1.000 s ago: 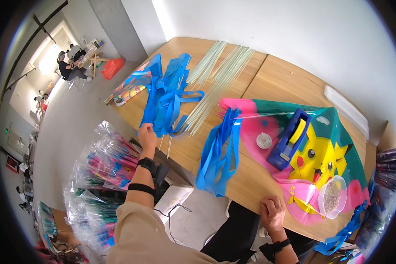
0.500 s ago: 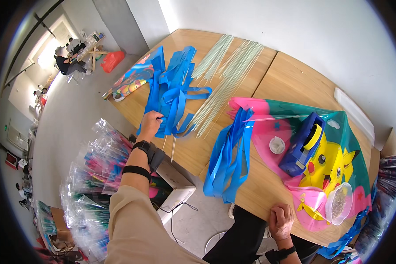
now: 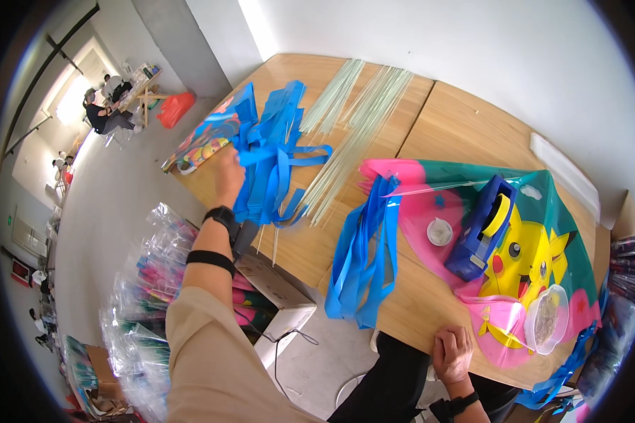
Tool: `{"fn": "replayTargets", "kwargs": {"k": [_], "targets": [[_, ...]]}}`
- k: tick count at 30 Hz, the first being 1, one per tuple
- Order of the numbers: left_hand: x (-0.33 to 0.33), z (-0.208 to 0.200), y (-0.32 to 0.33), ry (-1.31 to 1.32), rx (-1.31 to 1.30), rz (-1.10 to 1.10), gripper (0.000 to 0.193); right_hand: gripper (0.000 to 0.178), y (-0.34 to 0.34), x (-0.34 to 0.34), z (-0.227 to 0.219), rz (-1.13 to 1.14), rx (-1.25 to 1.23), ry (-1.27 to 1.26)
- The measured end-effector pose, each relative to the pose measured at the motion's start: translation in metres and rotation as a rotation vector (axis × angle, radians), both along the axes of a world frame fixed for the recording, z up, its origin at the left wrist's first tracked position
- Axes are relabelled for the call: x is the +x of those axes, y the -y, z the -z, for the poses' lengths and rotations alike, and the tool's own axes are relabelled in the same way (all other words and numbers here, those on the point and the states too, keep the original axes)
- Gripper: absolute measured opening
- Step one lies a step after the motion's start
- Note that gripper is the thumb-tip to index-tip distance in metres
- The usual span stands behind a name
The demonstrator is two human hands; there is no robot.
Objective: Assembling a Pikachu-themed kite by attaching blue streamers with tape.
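Left arm [image 3: 210, 282] stretched forward, left hand [image 3: 228, 176] blurred, right hand [image 3: 452, 354] low, fingers [image 3: 461, 337] curled

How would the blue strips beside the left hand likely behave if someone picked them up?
The blue strips would probably hang floppy, since some curl into loose loops on the table. They look light for their length, being thin and flat like ribbon. Lifting one might drag others along, because they overlap in a jumbled pile.
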State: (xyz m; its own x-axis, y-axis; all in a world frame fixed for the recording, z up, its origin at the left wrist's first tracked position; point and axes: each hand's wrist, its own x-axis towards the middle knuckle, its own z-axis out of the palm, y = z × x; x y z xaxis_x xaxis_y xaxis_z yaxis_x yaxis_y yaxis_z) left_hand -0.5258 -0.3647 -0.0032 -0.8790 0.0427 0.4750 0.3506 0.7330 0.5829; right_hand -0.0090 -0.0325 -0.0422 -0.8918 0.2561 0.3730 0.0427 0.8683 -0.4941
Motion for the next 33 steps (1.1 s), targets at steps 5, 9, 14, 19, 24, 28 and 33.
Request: {"fn": "replayTargets", "kwargs": {"k": [5,9,14,19,24,28,33], "targets": [[0.015,-0.084,-0.035,0.051,0.225,0.076,0.007,0.014,-0.001,0.003,0.000,0.017,0.024,0.000],[0.052,-0.121,-0.024,-0.031,0.025,0.085,0.014,0.015,-0.001,0.003,-0.002,-0.022,-0.057,-0.049],[0.137,-0.150,-0.028,-0.249,0.029,0.195,0.015,0.010,0.036,-0.007,-0.043,-0.212,-0.560,0.011],[0.260,-0.117,-0.042,-0.271,-0.053,0.346,0.020,0.078,0.110,-0.057,-0.067,-0.523,-2.223,0.578],[0.397,-0.086,-0.045,-0.305,-0.089,0.558,0.023,0.078,0.139,-0.096,-0.069,-0.539,-2.529,0.584],[0.490,-0.083,-0.025,0.063,0.007,0.826,0.022,0.042,0.126,-0.109,-0.037,-0.438,-2.525,0.424],[0.531,-0.084,0.006,1.073,0.226,1.220,0.016,0.022,0.085,-0.094,-0.054,-0.333,-2.481,0.292]]}}
